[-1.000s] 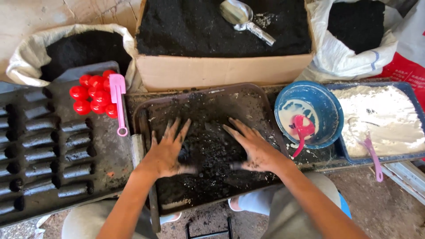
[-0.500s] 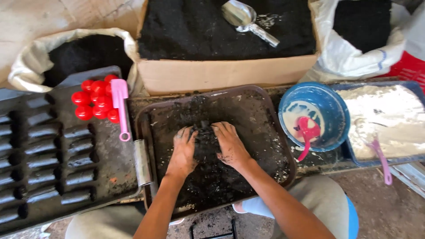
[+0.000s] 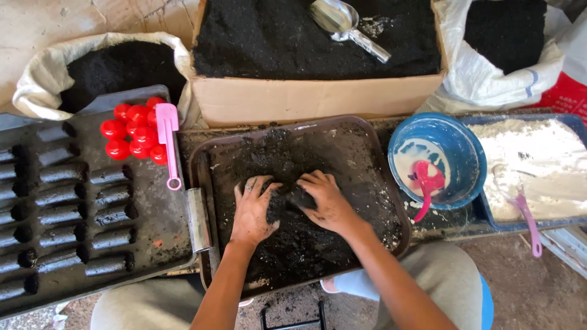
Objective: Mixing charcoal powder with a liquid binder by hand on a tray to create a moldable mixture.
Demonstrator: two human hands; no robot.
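1. A low worktop on a concrete floor carries trays, with sacks and a box behind.
2. Nearest, a dark tray holds black, damp mix; the left hand and right hand meet at its middle – fingers curled, cupped together round a clump of black mix.
3. Left of it, a metal tube and a black tray of pressed cylinders.
4. Right – a blue bowl with a pink spoon, beside a tray of white powder.
5. Farther, red caps and a pink spatula.
6. Farthest, a cardboard box of black powder with a metal scoop, sacks either side.
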